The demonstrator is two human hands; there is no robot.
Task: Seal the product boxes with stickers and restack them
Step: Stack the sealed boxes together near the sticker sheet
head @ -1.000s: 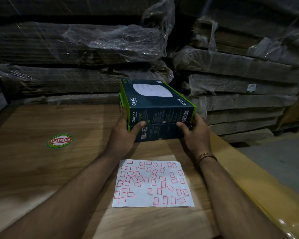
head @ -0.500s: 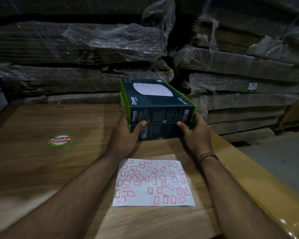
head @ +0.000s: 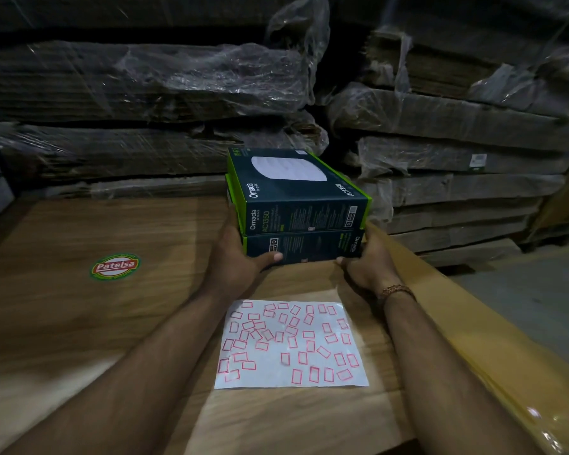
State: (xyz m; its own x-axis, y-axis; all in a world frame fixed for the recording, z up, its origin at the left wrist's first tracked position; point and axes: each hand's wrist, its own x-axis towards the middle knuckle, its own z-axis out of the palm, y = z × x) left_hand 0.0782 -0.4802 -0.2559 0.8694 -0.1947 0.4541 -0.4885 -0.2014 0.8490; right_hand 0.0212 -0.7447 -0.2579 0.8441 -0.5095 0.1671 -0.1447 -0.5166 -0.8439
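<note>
Both thumbs have slid lower, off the upper box onto the lower one. Nearest lies a white sticker sheet (head: 291, 344) dotted with red-outlined rectangular stickers, flat on the wood-grain board (head: 79, 323). Just beyond it, the left hand (head: 235, 261) and right hand (head: 367, 266) grasp the lower box (head: 304, 246) at its left and right ends, the upper box (head: 298, 198) stacked on it; both are dark, green-edged cardboard. Farther off stand plastic-wrapped cardboard stacks (head: 145, 93).
</note>
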